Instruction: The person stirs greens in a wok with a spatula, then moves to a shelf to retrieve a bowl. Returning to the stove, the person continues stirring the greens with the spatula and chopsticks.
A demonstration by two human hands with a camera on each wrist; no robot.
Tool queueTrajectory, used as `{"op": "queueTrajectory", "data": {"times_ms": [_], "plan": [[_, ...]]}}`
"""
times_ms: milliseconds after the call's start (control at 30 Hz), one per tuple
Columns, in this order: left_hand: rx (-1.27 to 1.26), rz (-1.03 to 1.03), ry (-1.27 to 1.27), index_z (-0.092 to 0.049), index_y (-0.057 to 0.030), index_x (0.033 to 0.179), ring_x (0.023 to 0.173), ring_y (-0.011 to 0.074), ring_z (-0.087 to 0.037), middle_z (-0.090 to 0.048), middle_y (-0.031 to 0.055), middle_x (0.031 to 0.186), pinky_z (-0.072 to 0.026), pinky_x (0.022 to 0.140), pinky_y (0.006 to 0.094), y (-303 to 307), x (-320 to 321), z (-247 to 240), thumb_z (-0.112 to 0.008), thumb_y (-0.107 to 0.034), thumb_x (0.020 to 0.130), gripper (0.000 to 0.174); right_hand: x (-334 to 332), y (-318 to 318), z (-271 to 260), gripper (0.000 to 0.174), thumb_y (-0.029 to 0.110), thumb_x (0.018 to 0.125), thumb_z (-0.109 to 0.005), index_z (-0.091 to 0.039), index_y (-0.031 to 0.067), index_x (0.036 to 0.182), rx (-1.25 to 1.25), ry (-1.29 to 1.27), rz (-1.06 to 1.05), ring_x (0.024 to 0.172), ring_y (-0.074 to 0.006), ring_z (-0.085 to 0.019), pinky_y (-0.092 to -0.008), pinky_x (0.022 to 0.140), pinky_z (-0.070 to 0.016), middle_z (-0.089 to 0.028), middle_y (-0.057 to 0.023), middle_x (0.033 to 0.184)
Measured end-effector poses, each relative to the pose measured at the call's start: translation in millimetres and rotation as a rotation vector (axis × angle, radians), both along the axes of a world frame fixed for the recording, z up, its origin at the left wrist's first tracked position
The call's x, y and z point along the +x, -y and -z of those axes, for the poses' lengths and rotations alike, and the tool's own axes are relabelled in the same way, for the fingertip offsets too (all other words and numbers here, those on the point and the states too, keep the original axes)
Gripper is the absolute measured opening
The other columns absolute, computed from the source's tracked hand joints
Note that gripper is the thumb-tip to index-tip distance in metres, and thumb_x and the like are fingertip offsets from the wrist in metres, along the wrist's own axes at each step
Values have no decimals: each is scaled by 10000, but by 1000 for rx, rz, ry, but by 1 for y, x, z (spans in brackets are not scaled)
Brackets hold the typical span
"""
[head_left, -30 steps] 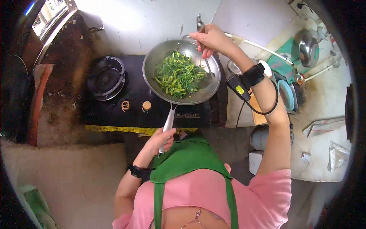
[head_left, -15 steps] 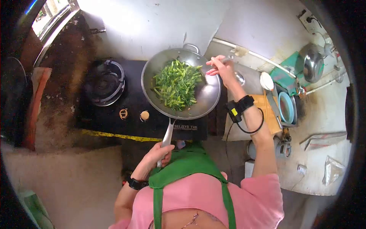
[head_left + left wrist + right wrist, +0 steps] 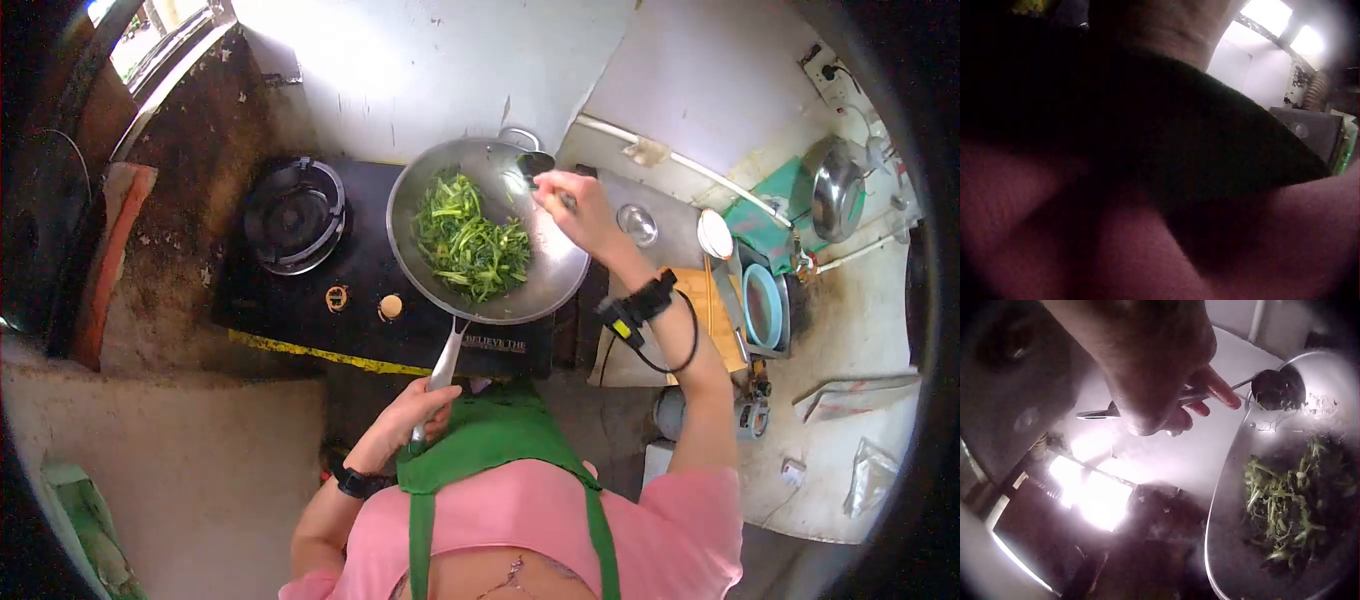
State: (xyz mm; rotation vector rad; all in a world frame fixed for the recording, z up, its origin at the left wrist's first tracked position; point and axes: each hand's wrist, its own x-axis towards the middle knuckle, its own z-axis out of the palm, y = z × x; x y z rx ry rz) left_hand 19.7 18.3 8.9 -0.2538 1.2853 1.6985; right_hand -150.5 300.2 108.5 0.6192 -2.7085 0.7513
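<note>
A steel wok (image 3: pixel 555 275) sits over the right side of the stove, with chopped leafy greens (image 3: pixel 470 240) heaped left of its middle. My left hand (image 3: pixel 415 410) grips the wok's long metal handle (image 3: pixel 448 362) close to the apron. Over the wok's right rim, my right hand (image 3: pixel 583 208) holds a metal ladle (image 3: pixel 1279 389) by its shaft. The ladle's dark round head overlaps the wok's far edge, above the greens, with bits of green on it. Mostly dark cloth and skin fill the left wrist view, hiding the handle there.
A bare burner (image 3: pixel 295 215) stands left of the wok, with two knobs (image 3: pixel 390 307) in front. To the right are a small metal bowl (image 3: pixel 637 226), a white bowl (image 3: pixel 714 234), a wooden board (image 3: pixel 690 300) with chopsticks, and a blue basin (image 3: pixel 762 305).
My right hand has come nearer to me, and the ladle's head has gone from inside the wok's right side up to its far edge. The greens have shifted; my left hand keeps its grip.
</note>
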Motion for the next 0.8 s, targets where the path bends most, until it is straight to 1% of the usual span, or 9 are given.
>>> {"op": "queueTrajectory", "data": {"times_ms": [133, 167, 200, 333, 467, 600, 700, 733, 800], "plan": [[50, -3, 6, -400, -88, 699, 361, 82, -352, -390, -13, 497, -271, 346, 249, 1, -2, 0, -565, -258, 871, 293, -22, 26, 25, 90, 97, 784, -583, -612, 12, 781, -418, 144, -103, 740, -218, -648, -300, 678, -494, -667, -123, 822], [19, -4, 10, -400, -87, 695, 358, 85, -352, -390, -11, 494, -271, 344, 252, -1, -1, -3, -564, -255, 873, 295, -18, 36, 26, 59, 68, 774, -585, -608, 13, 774, -392, 177, -185, 744, -205, -649, -304, 683, -498, -671, -120, 870], [-12, -5, 16, -399, -86, 691, 356, 87, -351, -391, -9, 491, -271, 341, 255, -2, -1, -5, -563, -253, 874, 297, -14, 43, 35, 40, 67, 761, -600, -600, 28, 749, -317, -13, -351, 736, -215, -650, -301, 659, -502, -669, -109, 905], [-39, -15, -45, -398, -86, 685, 356, 88, -358, -392, -7, 487, -272, 338, 259, -2, -1, -1, -562, -253, 876, 303, 45, 41, -3, 85, 85, 761, -619, -577, 39, 703, -92, 91, -569, 719, -247, -648, -313, 640, -504, -664, -110, 918], [-33, 4, 7, -400, -84, 694, 358, 87, -364, -399, -7, 493, -269, 336, 252, 0, -2, 1, -563, -253, 875, 297, 67, 17, -38, 87, 91, 777, -608, -597, 30, 715, -113, 123, -543, 707, -234, -648, -305, 648, -504, -664, -114, 898], [7, -6, 14, -402, -83, 700, 360, 84, -364, -403, -8, 498, -267, 334, 248, 1, -2, 1, -565, -247, 871, 288, -2, 0, 9, 113, 101, 818, -591, -672, 25, 838, -328, -62, -109, 684, -114, -619, -253, 654, -491, -670, -77, 797], [0, -4, 31, -413, -85, 750, 371, 79, -370, -414, -16, 519, -271, 331, 244, 0, -2, -6, -568, -250, 869, 256, -19, 16, 31, 141, 86, 821, -586, -678, 19, 905, -600, 133, -43, 688, -85, -597, -243, 654, -484, -668, -43, 774], [-6, 9, 45, -422, -87, 797, 380, 77, -375, -424, -22, 540, -274, 331, 241, 1, -2, -6, -569, -248, 870, 229, -21, 19, 49, 173, 74, 822, -582, -674, 22, 959, -715, 218, -151, 698, -86, -593, -242, 653, -484, -669, -27, 808], [-8, 25, 46, -424, -86, 796, 381, 77, -376, -425, -21, 538, -274, 332, 240, 3, -2, 6, -571, -249, 868, 231, 4, 37, 48, 116, 60, 804, -601, -670, 11, 884, -765, 302, -227, 711, -105, -610, -251, 648, -487, -675, -56, 845]]}}
